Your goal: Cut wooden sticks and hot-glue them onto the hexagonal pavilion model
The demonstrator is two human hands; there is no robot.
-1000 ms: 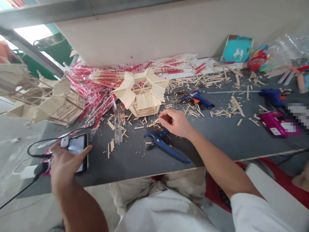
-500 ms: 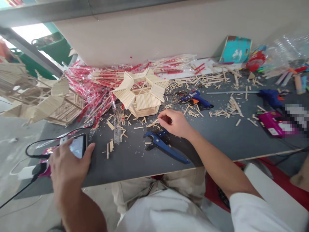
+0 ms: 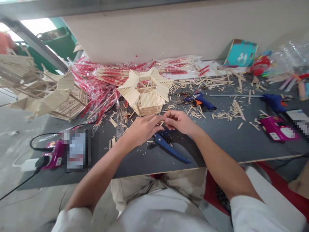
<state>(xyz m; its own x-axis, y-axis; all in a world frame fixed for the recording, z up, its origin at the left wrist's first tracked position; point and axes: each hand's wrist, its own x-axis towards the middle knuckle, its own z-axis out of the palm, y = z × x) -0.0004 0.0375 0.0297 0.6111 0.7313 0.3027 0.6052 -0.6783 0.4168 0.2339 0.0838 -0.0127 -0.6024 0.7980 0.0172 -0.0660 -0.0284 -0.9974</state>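
My left hand (image 3: 145, 129) and my right hand (image 3: 180, 122) meet over the table, fingertips pinched together. A short wooden stick (image 3: 162, 123) shows between them, mostly covered by the fingers. Just behind my hands sits a star-roofed model (image 3: 151, 98) built of thin wooden sticks. Beneath and in front of them lies a blue hand cutter (image 3: 171, 151), its jaw end partly hidden by my left hand. A blue hot glue gun (image 3: 201, 100) rests to the right of the model, among scattered stick offcuts.
At the left are a larger stick structure (image 3: 58, 96), a phone (image 3: 77, 151) and a purple power adapter (image 3: 56, 154) with cables. Red-and-clear wrappers (image 3: 94, 77) pile up behind. Another blue glue gun (image 3: 274, 101) and a purple box (image 3: 277, 127) lie at the right.
My left hand has left the phone and moved right to meet my right hand. The right hand stays pinched in front of the model. The view has shifted slightly.
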